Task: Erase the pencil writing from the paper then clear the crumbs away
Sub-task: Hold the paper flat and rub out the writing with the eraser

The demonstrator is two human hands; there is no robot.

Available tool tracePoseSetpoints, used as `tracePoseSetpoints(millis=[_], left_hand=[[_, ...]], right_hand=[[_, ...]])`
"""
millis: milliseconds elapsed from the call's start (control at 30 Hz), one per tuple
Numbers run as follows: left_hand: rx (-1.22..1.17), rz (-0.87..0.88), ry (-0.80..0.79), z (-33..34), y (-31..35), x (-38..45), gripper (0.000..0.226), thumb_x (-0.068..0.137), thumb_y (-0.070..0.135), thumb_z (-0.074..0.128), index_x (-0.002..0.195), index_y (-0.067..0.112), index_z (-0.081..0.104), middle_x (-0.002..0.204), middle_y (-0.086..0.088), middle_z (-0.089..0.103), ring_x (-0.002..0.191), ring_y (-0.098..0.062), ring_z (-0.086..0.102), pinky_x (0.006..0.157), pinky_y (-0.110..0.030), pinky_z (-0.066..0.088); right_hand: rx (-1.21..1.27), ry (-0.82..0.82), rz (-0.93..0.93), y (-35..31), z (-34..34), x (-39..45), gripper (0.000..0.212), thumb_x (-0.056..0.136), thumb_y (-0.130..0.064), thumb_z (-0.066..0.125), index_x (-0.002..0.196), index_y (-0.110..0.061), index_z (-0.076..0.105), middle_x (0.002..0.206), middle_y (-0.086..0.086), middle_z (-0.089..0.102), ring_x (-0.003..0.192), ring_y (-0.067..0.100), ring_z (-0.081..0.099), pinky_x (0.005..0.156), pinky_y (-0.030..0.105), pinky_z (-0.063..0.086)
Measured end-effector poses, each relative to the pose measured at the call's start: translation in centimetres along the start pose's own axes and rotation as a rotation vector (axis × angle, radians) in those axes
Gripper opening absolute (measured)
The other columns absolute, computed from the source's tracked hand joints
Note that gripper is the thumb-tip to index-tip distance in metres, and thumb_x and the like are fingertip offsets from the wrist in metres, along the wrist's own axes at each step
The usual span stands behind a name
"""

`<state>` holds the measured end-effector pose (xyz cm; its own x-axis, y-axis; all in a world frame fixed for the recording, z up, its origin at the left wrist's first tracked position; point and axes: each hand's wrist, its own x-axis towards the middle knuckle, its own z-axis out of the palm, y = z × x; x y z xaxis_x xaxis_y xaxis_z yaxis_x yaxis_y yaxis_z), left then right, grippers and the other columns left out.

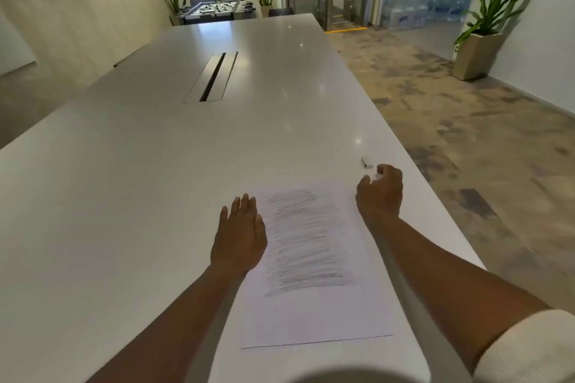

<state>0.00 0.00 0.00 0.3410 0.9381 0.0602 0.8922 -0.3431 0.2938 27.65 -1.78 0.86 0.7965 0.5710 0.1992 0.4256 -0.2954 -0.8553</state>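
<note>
A white sheet of paper [314, 317] lies on the long white table [155, 196], its upper half covered with grey pencil scribble [306, 239]. My left hand [239, 235] rests flat on the paper's left edge, fingers apart and holding nothing. My right hand [381, 193] hovers past the paper's top right corner, its fingers curled and spread, nothing in them. A small white eraser [366, 162] lies on the table just beyond my right hand's fingertips, a short gap away.
The table's right edge [435, 196] runs close by my right arm, with carpeted floor beyond. A cable slot [214, 78] is set into the table's middle farther off. A potted plant [480, 50] stands by the right wall.
</note>
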Motion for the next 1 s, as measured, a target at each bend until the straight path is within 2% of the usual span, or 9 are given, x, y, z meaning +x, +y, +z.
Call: tracePoseSetpoints(millis=[100, 267, 467, 633, 733, 900, 1000], left_hand=[[-0.007, 0.0, 0.017, 0.1, -0.1, 0.3, 0.055, 0.111, 0.025, 0.022, 0.163, 0.008, 0.018, 0.172, -0.009, 0.015, 0.159, -0.022, 0.008, 0.128, -0.037, -0.001], [-0.005, 0.0, 0.012, 0.2, -0.1, 0.2, 0.055, 0.111, 0.025, 0.021, 0.163, 0.008, 0.018, 0.172, -0.008, 0.015, 0.159, -0.022, 0.007, 0.127, -0.036, -0.002], [-0.028, 0.008, 0.026, 0.4, -0.1, 0.2, 0.055, 0.111, 0.024, 0.023, 0.163, 0.008, 0.02, 0.171, -0.009, 0.016, 0.16, -0.022, 0.007, 0.128, -0.036, -0.001], [-0.029, 0.0, 0.029, 0.5, -0.2, 0.2, 0.055, 0.111, 0.025, 0.022, 0.164, 0.009, 0.018, 0.172, -0.008, 0.015, 0.16, -0.021, 0.006, 0.128, -0.035, -0.002], [-0.03, 0.0, 0.029, 0.6, -0.3, 0.3, 0.055, 0.111, 0.026, 0.022, 0.164, 0.009, 0.018, 0.172, -0.007, 0.014, 0.16, -0.02, 0.005, 0.128, -0.034, -0.003], [-0.069, -0.001, 0.032, 0.6, -0.5, 0.3, 0.055, 0.111, 0.025, 0.023, 0.164, 0.009, 0.019, 0.172, -0.007, 0.016, 0.159, -0.019, 0.006, 0.128, -0.033, -0.002], [-0.085, 0.004, 0.033, 0.5, -0.5, 0.2, 0.055, 0.111, 0.024, 0.025, 0.163, 0.008, 0.021, 0.171, -0.008, 0.019, 0.159, -0.02, 0.009, 0.129, -0.036, 0.001]], right_hand=[[-0.029, 0.022, 0.036, -0.4, 0.4, 0.7, 0.033, 0.089, -0.017, 0.059, 0.121, -0.009, 0.053, 0.125, 0.008, 0.055, 0.109, 0.026, 0.059, 0.085, 0.027, 0.039], [-0.064, 0.04, 0.063, -0.5, 1.6, 1.9, 0.036, 0.089, -0.02, 0.061, 0.122, -0.01, 0.054, 0.124, 0.007, 0.06, 0.112, 0.027, 0.059, 0.092, 0.033, 0.045], [-0.128, 0.096, 0.09, -0.6, 2.7, 2.9, 0.035, 0.088, -0.026, 0.064, 0.118, -0.01, 0.057, 0.116, 0.007, 0.065, 0.106, 0.029, 0.062, 0.086, 0.033, 0.046], [-0.18, 0.075, 0.064, -0.6, 3.0, 3.5, 0.02, 0.091, -0.018, 0.057, 0.11, -0.012, 0.063, 0.109, 0.008, 0.067, 0.101, 0.029, 0.063, 0.08, 0.034, 0.047], [-0.129, 0.078, 0.062, -0.7, 3.0, 3.3, 0.027, 0.089, -0.015, 0.056, 0.114, -0.014, 0.064, 0.111, 0.007, 0.067, 0.104, 0.029, 0.063, 0.082, 0.034, 0.047], [0.031, -0.017, 0.035, -0.9, 2.7, 2.5, 0.032, 0.088, -0.024, 0.058, 0.119, -0.02, 0.064, 0.115, 0.004, 0.066, 0.108, 0.024, 0.06, 0.094, 0.036, 0.05], [0.165, -0.074, 0.063, -1.4, 2.5, 1.6, 0.029, 0.089, -0.021, 0.054, 0.114, -0.025, 0.067, 0.115, 0.003, 0.06, 0.101, 0.02, 0.061, 0.089, 0.031, 0.051]])
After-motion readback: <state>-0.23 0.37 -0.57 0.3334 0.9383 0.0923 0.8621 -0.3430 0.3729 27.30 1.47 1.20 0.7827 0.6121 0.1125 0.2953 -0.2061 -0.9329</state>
